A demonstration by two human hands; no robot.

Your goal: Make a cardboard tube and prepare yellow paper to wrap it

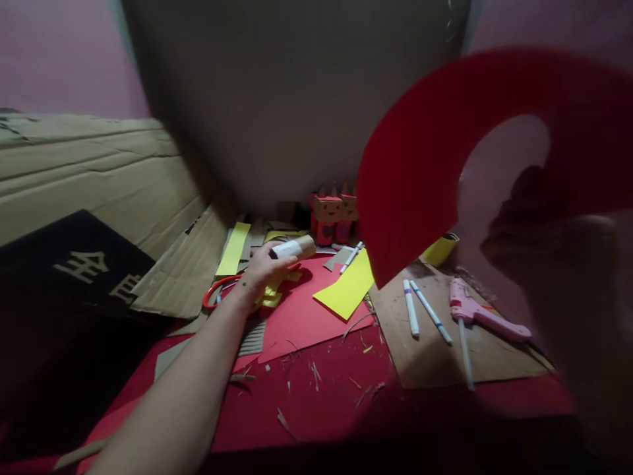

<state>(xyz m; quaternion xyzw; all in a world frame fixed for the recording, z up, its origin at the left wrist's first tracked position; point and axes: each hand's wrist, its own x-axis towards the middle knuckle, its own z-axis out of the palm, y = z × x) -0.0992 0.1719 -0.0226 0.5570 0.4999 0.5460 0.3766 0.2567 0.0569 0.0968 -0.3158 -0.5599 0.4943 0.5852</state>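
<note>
Out over the far side of the red-covered table, my left hand (pixel 261 269) is closed around a short cardboard tube (pixel 301 248) with a whitish patch on its side. Beneath it lie a red paper sheet (pixel 306 320) and several small yellow paper pieces (pixel 271 290). Close to the camera on the right, my right hand (pixel 521 221) is raised, dark and blurred, gripping a large red curved paper piece (pixel 415 171). That arc hides part of the background, and its right end runs out of view. A yellow paper strip (pixel 343 297) rests on the red sheet.
On a brown cardboard sheet (pixel 410 369) lie a pink glue gun (pixel 475 313) and two markers (pixel 411 310). Red cardboard figures with faces (pixel 329 214) stand at the back. An orange loop handle (pixel 208 298) sits left. Large cardboard (pixel 89 165) leans along the left.
</note>
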